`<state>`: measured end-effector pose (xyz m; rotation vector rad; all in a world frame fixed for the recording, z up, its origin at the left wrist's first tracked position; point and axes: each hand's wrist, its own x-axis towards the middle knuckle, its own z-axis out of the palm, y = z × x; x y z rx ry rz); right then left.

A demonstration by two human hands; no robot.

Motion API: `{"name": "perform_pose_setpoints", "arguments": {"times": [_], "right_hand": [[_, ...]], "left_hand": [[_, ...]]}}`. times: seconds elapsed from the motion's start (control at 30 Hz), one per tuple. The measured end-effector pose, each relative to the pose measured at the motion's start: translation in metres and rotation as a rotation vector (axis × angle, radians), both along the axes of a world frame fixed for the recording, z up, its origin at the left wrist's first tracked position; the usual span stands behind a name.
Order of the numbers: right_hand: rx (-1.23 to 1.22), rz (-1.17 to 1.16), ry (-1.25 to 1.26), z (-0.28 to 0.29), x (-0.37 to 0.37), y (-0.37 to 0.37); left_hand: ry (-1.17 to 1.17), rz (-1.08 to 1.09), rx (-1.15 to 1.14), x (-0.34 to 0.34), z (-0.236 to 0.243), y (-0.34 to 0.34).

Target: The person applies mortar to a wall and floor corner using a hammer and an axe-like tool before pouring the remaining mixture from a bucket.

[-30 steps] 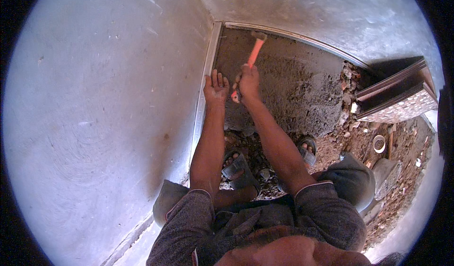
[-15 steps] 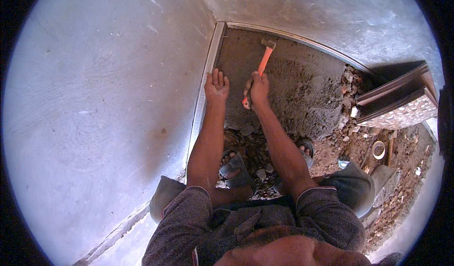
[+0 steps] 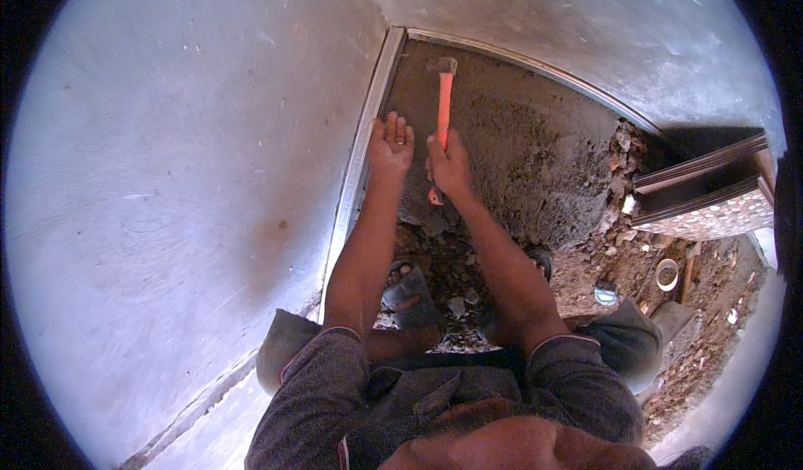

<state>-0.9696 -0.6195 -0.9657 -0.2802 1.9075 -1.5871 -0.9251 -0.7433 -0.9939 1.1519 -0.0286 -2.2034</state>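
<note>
A hammer with an orange handle (image 3: 445, 102) and a mortar-smeared head is gripped in my right hand (image 3: 450, 166), its head pointing away from me. It is over a bed of grey mortar (image 3: 519, 127) in the corner between two walls; whether the head touches the mortar I cannot tell. My left hand (image 3: 391, 144) is palm up and holds nothing, its fingers extended. It lies close to the pale skirting strip (image 3: 355, 165) along the left wall.
Several stacked tiles (image 3: 711, 206), the front one pebble-patterned, lean at the right. Below them are a small round cup (image 3: 667, 274) and a wooden handle (image 3: 689, 273) on rubble. Walls (image 3: 184, 177) close off the left and far sides. Loose stones lie around my sandalled feet (image 3: 410, 294).
The hammer has swung leftward, its handle now nearly straight ahead, and my right hand has shifted slightly left. My left hand has moved a little to the right. The view has shifted slightly.
</note>
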Motion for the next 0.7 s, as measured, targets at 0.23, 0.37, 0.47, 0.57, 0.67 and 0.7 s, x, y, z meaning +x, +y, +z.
{"name": "perform_pose_setpoints", "arguments": {"times": [0.23, 0.37, 0.47, 0.57, 0.67, 0.7], "right_hand": [[0.157, 0.188, 0.273, 0.007, -0.067, 0.028], [0.444, 0.527, 0.523, 0.053, -0.116, 0.092], [0.605, 0.65, 0.57, 0.116, -0.142, 0.171], [0.891, 0.563, 0.302, 0.173, -0.126, 0.237], [0.728, 0.273, 0.197, 0.153, -0.075, 0.359], [0.643, 0.254, 0.143, 0.139, -0.069, 0.351]], "left_hand": [[0.002, -0.164, -0.119, -0.064, 0.01, 0.047], [-0.004, -0.44, -0.398, -0.103, 0.005, 0.056], [-0.078, -0.812, -0.652, -0.138, 0.009, 0.107], [-0.003, -1.184, -1.209, -0.156, 0.007, 0.168], [0.276, -1.684, -1.335, -0.15, -0.001, 0.233], [0.428, -1.674, -1.137, -0.144, -0.044, 0.215]]}}
